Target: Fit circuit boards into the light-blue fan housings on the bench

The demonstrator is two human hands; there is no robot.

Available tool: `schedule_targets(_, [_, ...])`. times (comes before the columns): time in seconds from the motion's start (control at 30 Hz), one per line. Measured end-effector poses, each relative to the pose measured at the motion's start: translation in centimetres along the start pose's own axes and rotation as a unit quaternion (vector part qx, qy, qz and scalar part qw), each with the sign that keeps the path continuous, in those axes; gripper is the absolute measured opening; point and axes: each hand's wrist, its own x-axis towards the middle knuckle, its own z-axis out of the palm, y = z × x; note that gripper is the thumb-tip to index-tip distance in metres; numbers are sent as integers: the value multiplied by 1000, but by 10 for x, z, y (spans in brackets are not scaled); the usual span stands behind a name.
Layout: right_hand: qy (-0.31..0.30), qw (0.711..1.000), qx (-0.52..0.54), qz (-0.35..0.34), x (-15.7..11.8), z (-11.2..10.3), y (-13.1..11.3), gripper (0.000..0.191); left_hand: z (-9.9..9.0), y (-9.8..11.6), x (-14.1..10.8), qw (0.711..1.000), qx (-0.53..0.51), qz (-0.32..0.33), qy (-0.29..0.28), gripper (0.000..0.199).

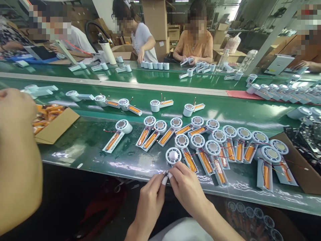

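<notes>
My left hand [152, 191] and my right hand [187, 185] meet at the near table edge, both closed in a pinch. White coverings wrap some fingertips. Between them is a small dark piece, too covered to identify. Just beyond my fingers lies a handheld fan [173, 155], its round pale head facing up; its handle is hidden. To its right, several similar fans [207, 163] lie in rows, their handles opened to show orange batteries and thin wires. A single fan [123, 126] lies further left with its handle pointing toward me.
A co-worker's arm [18, 160] fills the left side, near a cardboard box [59, 127] of orange batteries. On the right, another box [296, 167] holds dark parts. A green conveyor belt [140, 88] carries fans; several people sit across it. Below the table is a container of fans [250, 214].
</notes>
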Motion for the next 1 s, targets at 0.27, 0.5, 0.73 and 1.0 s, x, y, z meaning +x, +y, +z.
schedule_targets(0.27, [-103,983,149,11,10,-25,20,22,-24,-9,20,988,-84,-12,-132,25])
schedule_targets(0.5, [-110,987,68,-95,10,-26,24,25,-21,-12,18,982,-101,-18,-157,27])
schedule_targets(0.73, [-85,986,69,-127,10,-21,25,21,-22,-15,23,977,-133,-26,-166,25])
schedule_targets(1.0, [-19,998,53,12,-11,-47,28,30,-18,-16,17,976,-149,-84,-131,27])
